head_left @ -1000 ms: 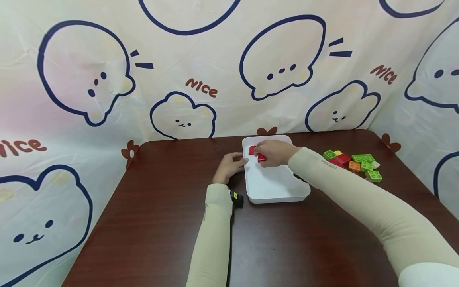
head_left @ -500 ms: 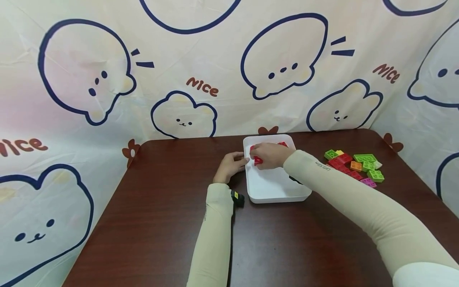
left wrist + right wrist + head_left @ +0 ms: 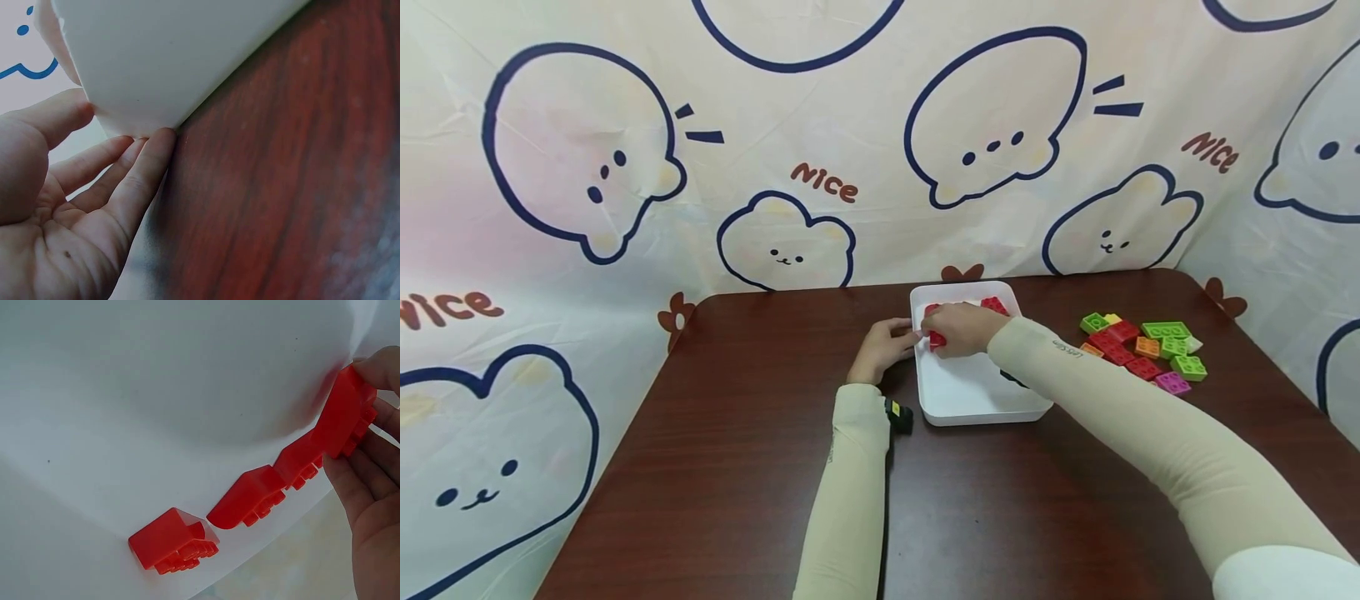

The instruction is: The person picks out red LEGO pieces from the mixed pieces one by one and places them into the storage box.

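The desk bears a white tray, whose outer wall the left hand touches with extended fingers. The right hand pinches a red block inside, beside other red blocks. Placing seems in hand; the next move likely calls for alignment, then release.

Head cam high, fwd/down, wrist cams close, L at tray ext., R int., all sharing tray

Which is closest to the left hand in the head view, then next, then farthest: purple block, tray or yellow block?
1. Tray: just right of the left hand, touching it.
2. Yellow block: out past the tray's right side, towards the back.
3. Purple block: even farther right, nearer the front.
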{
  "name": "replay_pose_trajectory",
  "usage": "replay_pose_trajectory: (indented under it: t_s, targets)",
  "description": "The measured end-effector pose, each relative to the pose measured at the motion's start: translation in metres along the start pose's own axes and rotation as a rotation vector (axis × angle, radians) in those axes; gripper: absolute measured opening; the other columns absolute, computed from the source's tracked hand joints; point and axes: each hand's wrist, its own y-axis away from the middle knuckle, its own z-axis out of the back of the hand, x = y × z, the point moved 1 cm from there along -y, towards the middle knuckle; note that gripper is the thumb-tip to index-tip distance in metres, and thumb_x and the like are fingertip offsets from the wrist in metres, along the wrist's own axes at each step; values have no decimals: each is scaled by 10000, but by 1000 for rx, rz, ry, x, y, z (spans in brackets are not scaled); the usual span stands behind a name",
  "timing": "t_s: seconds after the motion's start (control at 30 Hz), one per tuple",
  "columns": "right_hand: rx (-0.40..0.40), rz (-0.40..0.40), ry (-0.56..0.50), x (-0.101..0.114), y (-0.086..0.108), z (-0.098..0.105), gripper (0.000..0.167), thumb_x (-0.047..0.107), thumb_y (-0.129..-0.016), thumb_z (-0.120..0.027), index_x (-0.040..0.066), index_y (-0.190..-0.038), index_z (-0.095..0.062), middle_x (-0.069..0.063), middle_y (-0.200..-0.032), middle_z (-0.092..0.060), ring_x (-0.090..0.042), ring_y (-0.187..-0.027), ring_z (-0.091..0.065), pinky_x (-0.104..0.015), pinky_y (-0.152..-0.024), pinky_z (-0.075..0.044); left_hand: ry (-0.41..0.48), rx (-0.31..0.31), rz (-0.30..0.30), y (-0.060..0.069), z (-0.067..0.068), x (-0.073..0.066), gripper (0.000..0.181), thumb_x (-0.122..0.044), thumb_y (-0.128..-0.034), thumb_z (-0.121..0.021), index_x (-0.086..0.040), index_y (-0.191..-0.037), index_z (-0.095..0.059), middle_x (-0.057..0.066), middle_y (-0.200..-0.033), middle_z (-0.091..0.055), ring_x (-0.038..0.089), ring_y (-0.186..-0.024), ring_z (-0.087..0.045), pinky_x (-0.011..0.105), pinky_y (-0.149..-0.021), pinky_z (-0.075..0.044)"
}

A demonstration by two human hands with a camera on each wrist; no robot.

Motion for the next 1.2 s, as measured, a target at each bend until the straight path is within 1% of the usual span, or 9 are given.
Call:
replay_pose_trajectory:
  t_s: [0.1, 0.23, 0.47, 0.83, 1.03, 1.2]
  targets:
    - [10, -9, -2, 1, 0, -1, 430, 221, -916, -758, 90, -1316, -671, -76, -1224, -690, -208, -1018, -636, -383, -982, -537, 0, -2, 0, 0, -1, 1, 479, -178, -980, -698, -4, -1407, -570, 169, -1358, -589, 243, -1088, -671, 366, -936, -564]
    - [23, -31, -1, 2, -1, -1, 458, 246, -913, -768, 96, -1332, -660, -77, -1222, -690, -214, -1026, -640, -382, -984, -539, -1, -5, -6, -1, -1, 0, 476, -172, -976, -701, -2, -1403, -573, 169, -1359, -590, 243, -1085, -668, 367, -935, -565]
    - [41, -60, -5, 3, 0, -3, 514, 278, -898, -790, 97, -1356, -643, -94, -1254, -679, -244, -1102, -645, -409, -1017, -521, -5, 2, 1, 0, -1, 0, 473, -175, -981, -695, -2, -1404, -570, 168, -1358, -588, 245, -1083, -668, 367, -940, -562]
    - [53, -82, -23, 2, -1, -8, 521, 292, -908, -776, 102, -1368, -624, -78, -1213, -686, -220, -1048, -642, -386, -971, -547, -7, 0, 1, 0, -2, 1, 488, -179, -979, -699, 3, -1410, -562, 176, -1367, -582, 244, -1097, -662, 366, -940, -563]
    - [41, -90, -44, 0, -2, -10, 538, 298, -910, -773, 108, -1387, -613, -75, -1252, -674, -208, -1056, -639, -387, -979, -542, -22, -9, 1, 0, 0, 1, 495, -207, -977, -708, -10, -1409, -569, 168, -1379, -580, 252, -1092, -665, 371, -940, -562]
    - [47, -104, -63, 0, 0, -10, 574, 308, -895, -791, 130, -1408, -604, -64, -1289, -663, -209, -1090, -632, -387, -988, -539, -15, -9, 0, 0, 1, 2, 502, -210, -976, -710, -11, -1414, -565, 170, -1376, -580, 255, -1091, -667, 369, -939, -562]
